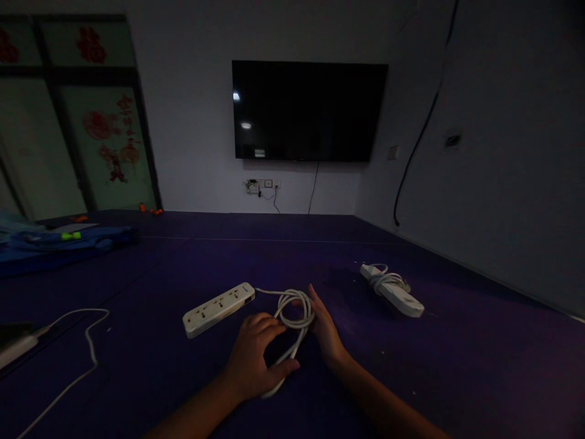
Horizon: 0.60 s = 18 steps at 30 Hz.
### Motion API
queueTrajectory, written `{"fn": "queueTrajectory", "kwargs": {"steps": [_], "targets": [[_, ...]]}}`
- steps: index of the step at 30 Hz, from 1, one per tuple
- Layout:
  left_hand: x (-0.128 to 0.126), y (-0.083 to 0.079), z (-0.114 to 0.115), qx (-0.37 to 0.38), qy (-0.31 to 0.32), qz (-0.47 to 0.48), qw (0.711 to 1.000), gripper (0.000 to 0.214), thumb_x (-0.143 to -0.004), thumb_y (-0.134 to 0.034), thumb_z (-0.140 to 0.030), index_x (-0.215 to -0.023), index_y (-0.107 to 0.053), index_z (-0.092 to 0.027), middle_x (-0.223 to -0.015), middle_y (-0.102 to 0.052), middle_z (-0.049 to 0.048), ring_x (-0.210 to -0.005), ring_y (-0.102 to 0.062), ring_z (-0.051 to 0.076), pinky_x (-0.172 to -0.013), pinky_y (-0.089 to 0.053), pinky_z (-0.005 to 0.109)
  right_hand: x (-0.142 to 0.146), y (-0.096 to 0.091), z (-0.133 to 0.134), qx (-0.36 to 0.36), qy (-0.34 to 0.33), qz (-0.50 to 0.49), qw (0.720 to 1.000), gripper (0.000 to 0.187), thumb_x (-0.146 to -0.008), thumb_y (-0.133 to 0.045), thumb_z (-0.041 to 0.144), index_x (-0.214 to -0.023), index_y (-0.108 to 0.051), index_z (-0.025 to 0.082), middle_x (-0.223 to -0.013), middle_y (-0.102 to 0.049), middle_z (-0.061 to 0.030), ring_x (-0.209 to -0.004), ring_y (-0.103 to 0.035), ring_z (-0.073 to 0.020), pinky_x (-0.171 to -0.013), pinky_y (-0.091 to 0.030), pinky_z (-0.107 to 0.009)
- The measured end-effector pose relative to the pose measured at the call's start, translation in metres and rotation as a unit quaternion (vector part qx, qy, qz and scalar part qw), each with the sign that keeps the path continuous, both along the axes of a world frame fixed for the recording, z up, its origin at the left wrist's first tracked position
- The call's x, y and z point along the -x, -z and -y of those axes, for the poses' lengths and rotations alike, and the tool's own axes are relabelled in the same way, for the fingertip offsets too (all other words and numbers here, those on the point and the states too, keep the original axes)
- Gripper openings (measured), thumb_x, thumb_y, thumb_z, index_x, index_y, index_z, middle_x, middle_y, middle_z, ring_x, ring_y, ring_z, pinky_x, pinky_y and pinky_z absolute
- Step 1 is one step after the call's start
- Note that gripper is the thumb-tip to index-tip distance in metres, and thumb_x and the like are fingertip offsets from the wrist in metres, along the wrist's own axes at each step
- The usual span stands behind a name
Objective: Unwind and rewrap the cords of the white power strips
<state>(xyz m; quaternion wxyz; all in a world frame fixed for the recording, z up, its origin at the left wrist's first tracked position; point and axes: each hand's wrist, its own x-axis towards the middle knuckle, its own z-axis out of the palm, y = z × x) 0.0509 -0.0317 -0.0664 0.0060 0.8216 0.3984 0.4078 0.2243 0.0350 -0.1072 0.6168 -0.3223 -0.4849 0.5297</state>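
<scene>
A white power strip [218,307] lies on the dark purple mat, its white cable [296,317] gathered into a loose coil between my hands. My left hand [256,361] rests on the near side of the coil, fingers curled over the cable and thumb pressed against its lower loop. My right hand [325,329] lies edge-on against the right side of the coil, fingers straight and together, touching the loops.
A second power strip [392,291] with its cable wound round it lies to the right. Another white cable [86,341] trails at the left from a device [16,344] at the edge. Blue fabric [59,244] lies far left; a wall-mounted television [308,111] hangs ahead.
</scene>
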Motion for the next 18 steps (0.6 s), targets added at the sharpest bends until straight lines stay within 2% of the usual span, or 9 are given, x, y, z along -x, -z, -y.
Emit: {"fn": "queueTrajectory", "kwargs": {"steps": [3, 5, 8, 11, 14, 16, 18], "targets": [[0.009, -0.002, 0.0, -0.006, 0.017, 0.012, 1.0, 0.053, -0.066, -0.057, -0.066, -0.09, -0.069, -0.019, -0.089, -0.067, 0.0106, -0.092, -0.057, 0.027, -0.082, -0.045, 0.044, 0.001, -0.006, 0.008, -0.005, -0.026, 0.0, 1.0, 0.069, -0.082, -0.045, 0.041, -0.144, -0.02, 0.022, -0.112, -0.064, -0.0097, -0.081, -0.064, -0.0233, -0.069, -0.049, -0.036], [0.011, -0.005, 0.003, -0.012, 0.04, 0.027, 0.999, 0.059, -0.066, -0.05, -0.072, -0.082, -0.069, -0.019, -0.083, -0.066, 0.0105, -0.084, -0.056, 0.025, -0.076, -0.046, 0.042, 0.002, -0.009, 0.013, -0.008, -0.04, 0.01, 0.999, 0.071, -0.082, -0.045, 0.037, -0.144, -0.014, 0.024, -0.116, -0.062, -0.0093, -0.074, -0.063, -0.0205, -0.064, -0.049, -0.034], [0.01, -0.008, 0.012, -0.006, 0.088, 0.043, 0.995, 0.066, -0.067, -0.045, -0.075, -0.084, -0.069, -0.016, -0.077, -0.064, 0.01, -0.073, -0.056, 0.022, -0.065, -0.046, 0.036, 0.003, -0.011, 0.019, -0.016, -0.059, 0.026, 0.998, 0.073, -0.081, -0.045, 0.032, -0.145, -0.009, 0.027, -0.126, -0.055, -0.007, -0.085, -0.061, -0.0202, -0.072, -0.048, -0.036], [0.005, -0.003, 0.02, 0.024, 0.074, 0.055, 0.995, 0.052, -0.068, -0.059, -0.062, -0.094, -0.067, -0.017, -0.085, -0.067, 0.01, -0.08, -0.06, 0.023, -0.071, -0.049, 0.037, 0.004, -0.011, 0.023, -0.019, -0.071, 0.043, 0.996, 0.078, -0.079, -0.044, 0.028, -0.145, -0.002, 0.029, -0.136, -0.046, -0.0056, -0.101, -0.057, -0.0231, -0.081, -0.047, -0.04], [0.0, 0.006, 0.023, 0.126, 0.029, 0.075, 0.989, 0.054, -0.065, -0.068, -0.049, -0.11, -0.062, -0.02, -0.102, -0.066, 0.0112, -0.094, -0.06, 0.027, -0.085, -0.047, 0.042, 0.005, -0.012, 0.025, -0.036, -0.075, 0.07, 0.994, 0.081, -0.078, -0.043, 0.024, -0.144, 0.003, 0.029, -0.14, -0.041, -0.0035, -0.118, -0.047, -0.024, -0.095, -0.039, -0.045], [-0.003, 0.01, 0.022, 0.221, 0.028, 0.099, 0.97, 0.065, -0.06, -0.072, -0.043, -0.119, -0.056, -0.02, -0.112, -0.063, 0.012, -0.1, -0.058, 0.028, -0.089, -0.045, 0.043, 0.005, -0.014, 0.026, -0.063, -0.067, 0.091, 0.992, 0.081, -0.078, -0.043, 0.022, -0.144, 0.002, 0.028, -0.14, -0.041, -0.0024, -0.127, -0.037, -0.0211, -0.105, -0.026, -0.045], [-0.005, 0.012, 0.02, 0.298, 0.034, 0.133, 0.945, 0.068, -0.06, -0.072, -0.032, -0.123, -0.051, -0.02, -0.12, -0.059, 0.0119, -0.105, -0.056, 0.028, -0.092, -0.043, 0.042, 0.005, -0.016, 0.027, -0.084, -0.063, 0.108, 0.989, 0.079, -0.079, -0.043, 0.022, -0.145, 0.001, 0.026, -0.139, -0.041, -0.0031, -0.131, -0.031, -0.0186, -0.109, -0.017, -0.044]]}}
